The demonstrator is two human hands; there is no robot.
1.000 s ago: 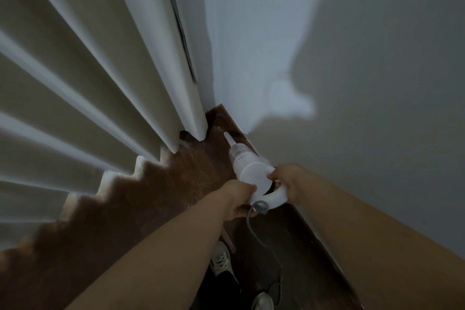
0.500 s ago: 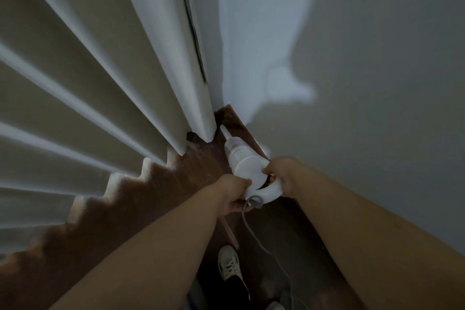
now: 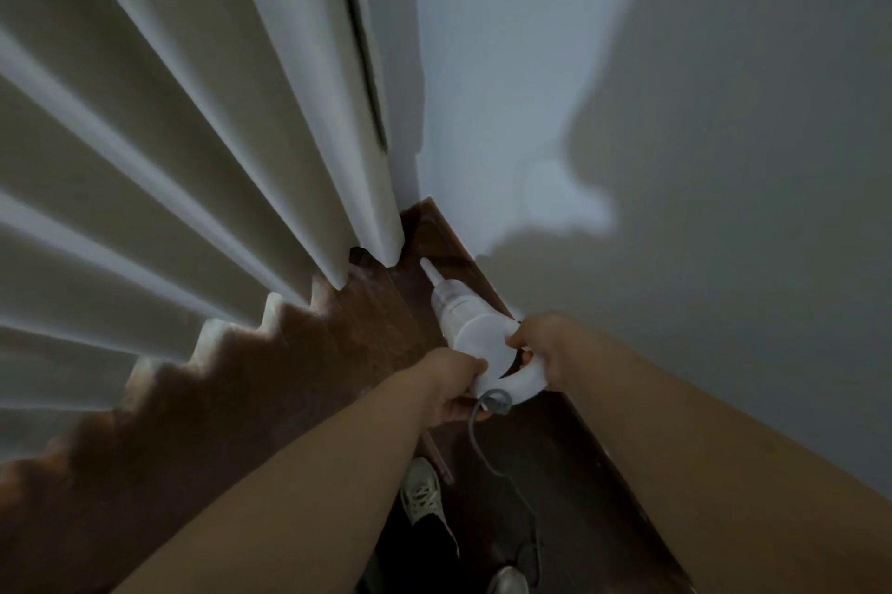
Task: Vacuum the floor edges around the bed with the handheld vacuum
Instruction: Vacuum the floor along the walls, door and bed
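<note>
- Gripping the small white plastic handheld vacuum (image 3: 475, 328) with both hands, just below the middle of the frame.
- Curling the left hand (image 3: 451, 388) around the lower left end of the vacuum's white loop handle, fingers wrapped under it.
- Closing the right hand (image 3: 540, 347) over the upper right part of the same handle, fingertips (image 3: 514, 340) pressing against the round body.
- Pointing the narrow white crevice nozzle (image 3: 428, 272) up the frame toward the corner, tip hovering near the dark reddish-brown wooden floor (image 3: 299, 366); touching or not, cannot tell.
- Running alongside the dark wooden skirting board (image 3: 458, 251) at the foot of the pale grey wall (image 3: 675, 111), which is filling the right of the frame.
- Hanging in deep pleats across the left of the frame, the cream fabric curtain (image 3: 169, 135), its hem ending just above the floor beside the nozzle.
- Trailing down from the handle's base toward the bottom of the frame, a thin grey cord (image 3: 487, 448).
- Standing at the bottom centre, two light-coloured laced shoes (image 3: 425, 492), partly cut off by the lower edge.
</note>
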